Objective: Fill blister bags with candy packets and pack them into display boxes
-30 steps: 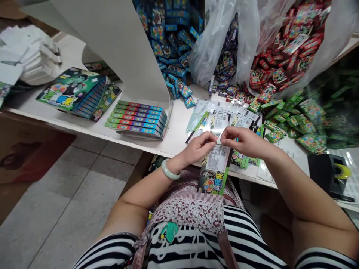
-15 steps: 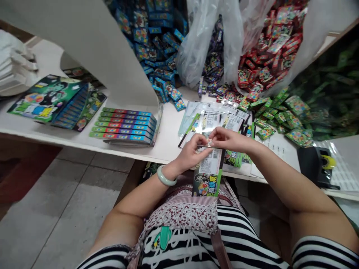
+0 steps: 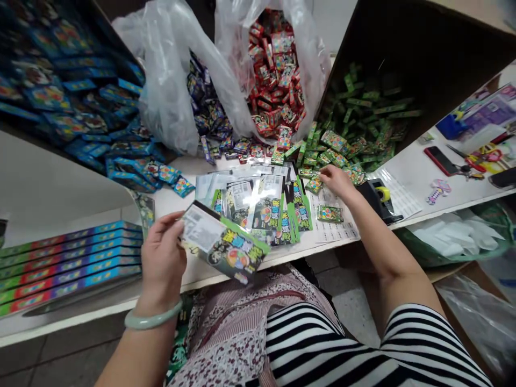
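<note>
Head-worn camera faces forward and down from above the black-and-white striped cloth shirt, near the flat white tabletop

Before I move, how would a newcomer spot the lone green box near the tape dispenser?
On the white table, find the black tape dispenser. Just left of it lies a white printed sheet. The small green box rests on that sheet, apart from the green heap behind it.

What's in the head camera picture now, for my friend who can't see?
A person's left hand holds a printed packet; the right hand is at some small green boxes. More flat packets lie between the hands, with blue boxes, purple boxes and red boxes heaped behind.
</note>
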The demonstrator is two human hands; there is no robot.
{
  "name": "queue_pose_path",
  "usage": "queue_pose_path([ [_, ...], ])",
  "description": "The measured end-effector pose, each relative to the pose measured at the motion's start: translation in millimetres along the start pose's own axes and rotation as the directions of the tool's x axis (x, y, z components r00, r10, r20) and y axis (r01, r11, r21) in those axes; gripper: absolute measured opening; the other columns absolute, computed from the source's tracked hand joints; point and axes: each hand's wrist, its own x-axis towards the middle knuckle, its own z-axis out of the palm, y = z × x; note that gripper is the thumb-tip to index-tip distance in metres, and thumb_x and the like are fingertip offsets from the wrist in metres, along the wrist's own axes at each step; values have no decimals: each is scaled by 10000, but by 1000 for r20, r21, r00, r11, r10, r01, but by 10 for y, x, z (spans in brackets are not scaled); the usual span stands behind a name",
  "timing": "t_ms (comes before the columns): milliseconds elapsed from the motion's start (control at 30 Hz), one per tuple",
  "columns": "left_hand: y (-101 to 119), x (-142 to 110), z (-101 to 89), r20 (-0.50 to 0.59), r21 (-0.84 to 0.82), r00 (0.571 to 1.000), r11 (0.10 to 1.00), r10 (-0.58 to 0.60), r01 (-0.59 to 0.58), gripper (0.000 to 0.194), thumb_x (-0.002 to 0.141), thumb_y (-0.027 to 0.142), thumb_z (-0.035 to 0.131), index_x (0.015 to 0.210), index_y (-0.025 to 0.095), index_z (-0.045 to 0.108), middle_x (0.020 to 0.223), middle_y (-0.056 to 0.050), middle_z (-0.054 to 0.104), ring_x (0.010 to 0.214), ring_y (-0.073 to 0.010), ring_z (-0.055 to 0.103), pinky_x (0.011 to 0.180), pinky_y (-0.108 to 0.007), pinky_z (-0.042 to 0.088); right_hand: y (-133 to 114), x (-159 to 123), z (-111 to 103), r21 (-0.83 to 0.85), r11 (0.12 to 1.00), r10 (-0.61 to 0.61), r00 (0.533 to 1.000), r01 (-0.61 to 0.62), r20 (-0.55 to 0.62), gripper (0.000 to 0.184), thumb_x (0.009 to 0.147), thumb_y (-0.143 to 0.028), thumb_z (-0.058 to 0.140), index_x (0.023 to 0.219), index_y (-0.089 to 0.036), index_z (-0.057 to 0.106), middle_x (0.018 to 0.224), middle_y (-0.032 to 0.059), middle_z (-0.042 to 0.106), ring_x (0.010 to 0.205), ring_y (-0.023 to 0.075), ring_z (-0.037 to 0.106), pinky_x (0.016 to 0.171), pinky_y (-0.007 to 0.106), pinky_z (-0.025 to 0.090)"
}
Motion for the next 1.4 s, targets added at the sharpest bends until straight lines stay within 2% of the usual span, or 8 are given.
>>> queue_pose_path([
  [233, -399, 32, -115, 146, 165, 972, 974, -183, 158, 550, 626, 374, 767, 1108, 189, 578, 813, 4, 641, 705, -136, 619, 633, -234, 518, 367, 142, 199, -216, 972, 97, 995, -94, 2, 637, 722, -344, 843, 1274, -126, 612, 1292, 209, 639, 1238, 396, 557, 1031, 498, 445],
  [400, -423, 80, -404, 395, 630, 917, 712, 49, -309, 729, 752, 568, 702, 1341, 187, 504, 1154, -118, 618, 1081, -283, 621, 921, -448, 536, 449, 208, 159, 309, 936, 199, 977, -166, -77, 356, 646, -318, 820, 916, -187, 628, 990, 73, 681, 971, 276, 655, 919, 464, 521],
  [467, -330, 83, -386, 557, 634, 822, 579, 118, -512, 721, 813, 600, 656, 1391, 207, 481, 1324, -151, 562, 1246, -327, 550, 1052, -524, 470, 452, 156, 65, 405, 897, 219, 973, -175, -65, 272, 716, -363, 734, 863, -203, 571, 843, 19, 647, 828, 215, 666, 802, 405, 558],
  [667, -216, -56, 101, 934, 344, 352, 389, -53, -854, 967, 793, 596, 726, 1570, 275, 249, 1628, -143, 291, 1535, -413, 160, 1216, -646, 218, 32, -222, 82, 798, 554, 120, 971, -239, 208, 495, 596, -309, 717, 1033, -268, 488, 702, -84, 548, 695, 175, 695, 678, 315, 573],
  [800, -277, -85, 240, 925, 374, 372, 340, -75, -863, 976, 791, 444, 760, 1578, 233, 222, 1562, -181, 359, 1488, -418, 263, 1220, -654, 193, -286, -460, 379, 800, 549, 36, 963, -243, 268, 574, 597, -374, 722, 1107, -300, 469, 705, -86, 535, 696, 179, 677, 680, 332, 582],
  [1000, -94, -8, -83, 865, 400, 488, 429, 114, -810, 990, 753, 451, 769, 1560, 234, 239, 1389, -151, 411, 1325, -362, 432, 1144, -562, 396, -340, -703, 465, 355, 913, -284, 938, 200, 200, 355, 784, -500, 684, 1002, -234, 595, 941, 78, 670, 884, 272, 658, 810, 485, 566],
  [1233, -58, 9, -163, 862, 357, 488, 523, 134, -774, 978, 731, 471, 791, 1532, 250, 276, 1349, -125, 398, 1300, -329, 449, 1139, -545, 410, -578, -420, 520, 23, 773, -576, 685, 634, 446, 942, 697, -449, 846, 1501, -265, 390, 1593, 142, 350, 1478, 421, 275, 1162, 642, 297],
  [1400, -52, 3, -240, 830, 422, 544, 502, 121, -755, 989, 706, 442, 807, 1525, 239, 292, 1349, -127, 402, 1306, -342, 449, 1145, -550, 402, -655, -441, 494, 44, 750, -637, 703, 660, 317, 726, 788, -399, 748, 1438, -225, 476, 1427, 165, 511, 1339, 387, 467, 1115, 583, 385],
])
